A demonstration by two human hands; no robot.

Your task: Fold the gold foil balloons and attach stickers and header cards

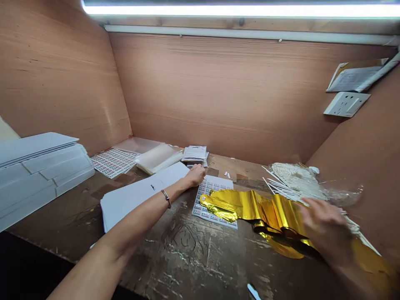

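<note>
My left hand (195, 175) reaches forward with its fingers curled, touching the top left edge of a printed sticker sheet (208, 199) on the worn table (187, 250). A bracelet sits on that wrist. Whether the fingers pinch anything is hidden. My right hand (325, 227) lies on a crumpled gold foil piece (256, 208) that stretches across the table and over the sticker sheet; its fingers are spread on the foil. Just behind this hand lies a clear bag of white sticks (296, 183).
White sheets (140, 193) lie under my left forearm. Stacked white boards (37, 166) stand at the left. More sticker sheets (114, 161), a stack of clear bags (158, 158) and small cards (195, 154) sit at the back. A wall socket (346, 104) is on the right.
</note>
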